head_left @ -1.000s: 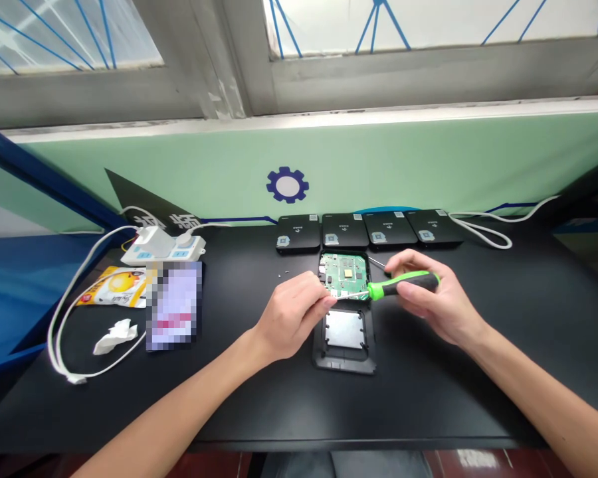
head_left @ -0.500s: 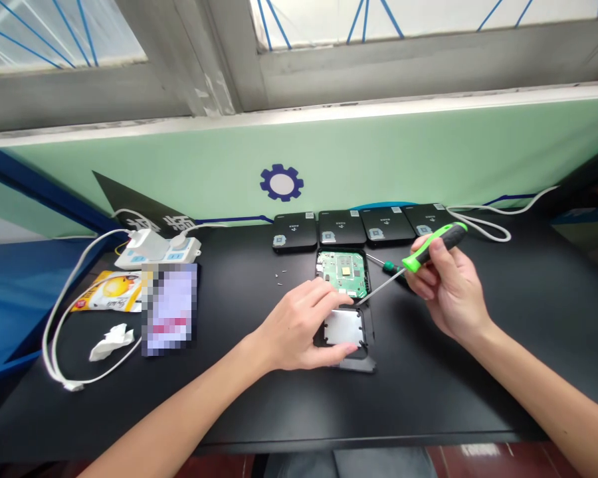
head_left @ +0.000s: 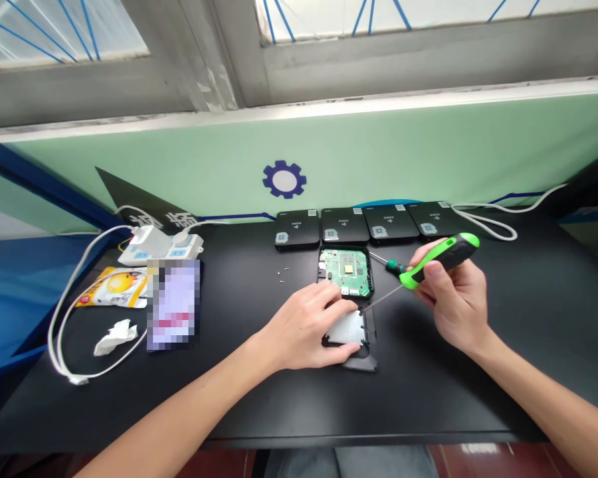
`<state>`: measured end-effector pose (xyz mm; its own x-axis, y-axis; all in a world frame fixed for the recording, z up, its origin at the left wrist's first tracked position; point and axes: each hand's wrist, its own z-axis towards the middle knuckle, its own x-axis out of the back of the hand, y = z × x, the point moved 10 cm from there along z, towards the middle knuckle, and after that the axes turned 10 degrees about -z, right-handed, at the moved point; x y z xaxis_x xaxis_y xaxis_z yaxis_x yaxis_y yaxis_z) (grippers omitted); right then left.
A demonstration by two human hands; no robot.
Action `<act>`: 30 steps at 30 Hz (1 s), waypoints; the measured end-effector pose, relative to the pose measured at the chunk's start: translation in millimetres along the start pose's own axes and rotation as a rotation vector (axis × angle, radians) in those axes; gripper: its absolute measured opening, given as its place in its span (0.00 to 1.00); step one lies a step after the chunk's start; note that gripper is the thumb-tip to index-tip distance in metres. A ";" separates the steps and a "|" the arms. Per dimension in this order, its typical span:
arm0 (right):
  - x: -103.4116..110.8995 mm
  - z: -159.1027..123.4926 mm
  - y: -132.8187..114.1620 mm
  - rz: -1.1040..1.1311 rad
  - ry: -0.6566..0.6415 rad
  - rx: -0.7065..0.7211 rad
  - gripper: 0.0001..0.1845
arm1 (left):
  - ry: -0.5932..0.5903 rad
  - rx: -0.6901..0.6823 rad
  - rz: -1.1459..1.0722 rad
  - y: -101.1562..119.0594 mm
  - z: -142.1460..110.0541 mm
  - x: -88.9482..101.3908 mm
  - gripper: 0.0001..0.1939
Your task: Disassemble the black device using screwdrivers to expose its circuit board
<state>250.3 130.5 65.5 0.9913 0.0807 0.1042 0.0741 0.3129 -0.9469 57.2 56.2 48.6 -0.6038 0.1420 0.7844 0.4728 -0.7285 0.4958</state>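
Note:
My left hand (head_left: 306, 325) spans a square metal plate (head_left: 346, 327) set in an open black plastic housing (head_left: 366, 362), with the thumb along its lower edge and the fingers across it. My right hand (head_left: 453, 299) grips a green-and-black screwdriver (head_left: 441, 257), its thin shaft angled down left and the tip near the plate's upper corner. Directly above the plate, a green circuit board (head_left: 346, 272) lies in a black tray. A second thin metal tool shaft (head_left: 383, 259) with a green collar sits right of the board, its handle hidden.
Several closed black device units (head_left: 369, 224) line the back of the black table (head_left: 528, 345). Tiny screws (head_left: 282, 273) lie left of the board. Farther left are a power strip (head_left: 159, 247), white cable (head_left: 64, 332), snack packet (head_left: 112, 287), pixelated rectangular object (head_left: 173, 305) and crumpled tissue (head_left: 114, 337).
My right hand has lifted the screwdriver rightward, off the board. My left hand has moved from the board's lower edge down onto the metal plate.

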 end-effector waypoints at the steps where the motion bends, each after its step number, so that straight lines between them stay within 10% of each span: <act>1: 0.5 -0.1 -0.3 -0.004 0.001 0.003 0.17 | -0.002 -0.001 0.002 -0.3 0.1 0.0 0.22; 30: -11.7 -2.6 -29.1 -0.179 -0.189 0.231 0.09 | -0.001 -0.010 0.006 -1.4 -0.3 -2.4 0.22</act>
<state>236.8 117.9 91.0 0.9255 0.1725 0.3373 0.1968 0.5419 -0.8170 57.8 56.7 46.0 -0.5998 0.1384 0.7881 0.4699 -0.7362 0.4870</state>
